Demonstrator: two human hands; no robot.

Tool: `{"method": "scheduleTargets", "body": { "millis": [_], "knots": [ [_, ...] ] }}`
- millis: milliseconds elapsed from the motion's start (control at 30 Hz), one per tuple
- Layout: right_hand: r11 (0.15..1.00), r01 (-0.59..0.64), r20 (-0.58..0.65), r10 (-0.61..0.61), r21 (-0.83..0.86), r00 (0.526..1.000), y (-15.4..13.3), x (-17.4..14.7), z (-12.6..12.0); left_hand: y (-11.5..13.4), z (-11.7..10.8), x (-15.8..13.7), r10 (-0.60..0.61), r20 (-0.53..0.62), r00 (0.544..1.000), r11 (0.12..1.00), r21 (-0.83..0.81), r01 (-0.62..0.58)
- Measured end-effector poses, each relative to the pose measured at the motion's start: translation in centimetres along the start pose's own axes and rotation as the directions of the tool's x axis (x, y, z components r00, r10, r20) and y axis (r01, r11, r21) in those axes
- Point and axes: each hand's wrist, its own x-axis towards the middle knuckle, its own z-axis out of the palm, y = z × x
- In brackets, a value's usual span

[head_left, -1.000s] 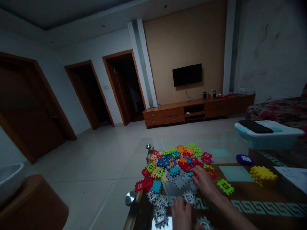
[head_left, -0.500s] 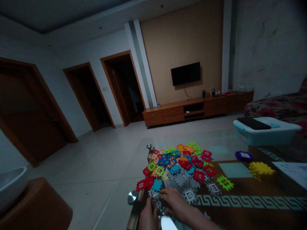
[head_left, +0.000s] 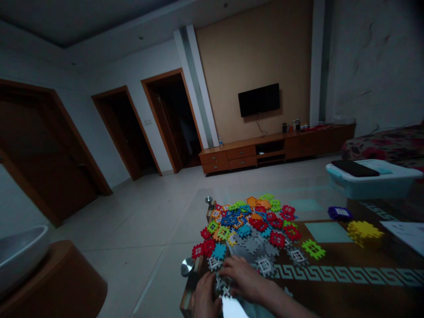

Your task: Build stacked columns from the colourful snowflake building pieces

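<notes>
Both hands, left (head_left: 204, 297) and right (head_left: 243, 278), clamp grey tiles (head_left: 222, 285) at the surface's (head_left: 331, 296) near-left edge; the frame cuts off the left wrist.

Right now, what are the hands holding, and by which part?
Both hands, left and right, close on grey tiles between them, by the outer edges. Exact grip too dark to tell.

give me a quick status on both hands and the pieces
Left hand and right hand both on grey pieces at the table's near corner, grip unclear. Coloured pile just beyond. Nothing blocking them.
</notes>
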Motion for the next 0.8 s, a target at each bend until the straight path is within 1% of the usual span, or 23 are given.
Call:
{"method": "scheduleTargets", "body": {
  "millis": [33, 133, 233, 333, 400, 467, 567, 633, 700, 733, 800],
  "knots": [
    [0.999, -0.026, 0.011, 0.026, -0.023, 1.000, -0.2, -0.1, -0.1, 0.1, 0.0, -0.1, 0.000, 0.015, 1.000, 1.000, -0.003, 0.000],
    [0.995, -0.060, 0.016, 0.062, -0.073, 0.998, -0.6, -0.3, -0.4, 0.0, 0.0, -0.1, -0.002, -0.034, 0.999, 1.000, -0.002, 0.002],
    [0.995, -0.043, 0.040, 0.047, -0.085, 0.998, -0.6, -0.3, -0.5, -0.5, 0.3, 0.1, -0.014, -0.058, 0.998, 0.999, 0.047, 0.016],
    [0.998, -0.025, 0.106, 0.031, -0.055, 0.994, -0.2, -0.1, -0.5, -1.3, 0.9, 0.3, -0.062, -0.085, 0.994, 0.993, 0.097, 0.071],
    [0.999, -0.016, 0.126, 0.022, -0.052, 0.992, 0.0, 0.0, -0.5, -1.7, 1.3, 0.3, -0.084, -0.117, 0.990, 0.989, 0.112, 0.097],
    [0.997, -0.008, 0.122, 0.017, -0.073, 0.992, 0.1, -0.3, -0.5, -1.9, 1.6, 0.1, -0.096, -0.138, 0.986, 0.988, 0.109, 0.112],
    [0.992, -0.002, 0.097, 0.014, -0.128, 0.995, 0.1, -1.0, 0.0, -1.5, 1.8, -0.4, -0.094, -0.152, 0.984, 0.988, 0.109, 0.111],
    [0.989, 0.019, 0.071, -0.009, -0.149, 0.997, 0.1, -1.6, 0.1, -1.2, 2.1, -0.7, -0.037, -0.177, 0.983, 0.992, 0.109, 0.057],
    [0.988, 0.039, 0.035, -0.034, -0.151, 0.999, 0.2, -2.3, -0.5, -1.3, 2.4, -0.8, 0.060, -0.200, 0.978, 0.995, 0.086, -0.043],
    [0.988, 0.036, 0.009, -0.035, -0.152, 0.999, 0.4, -2.7, -1.1, -1.7, 2.6, -0.7, 0.112, -0.198, 0.974, 0.993, 0.067, -0.101],
    [0.987, -0.009, -0.042, 0.003, -0.160, 0.999, 0.9, -3.8, -2.9, -2.8, 2.9, -0.5, 0.201, -0.168, 0.965, 0.980, 0.029, -0.199]
  ]
}}
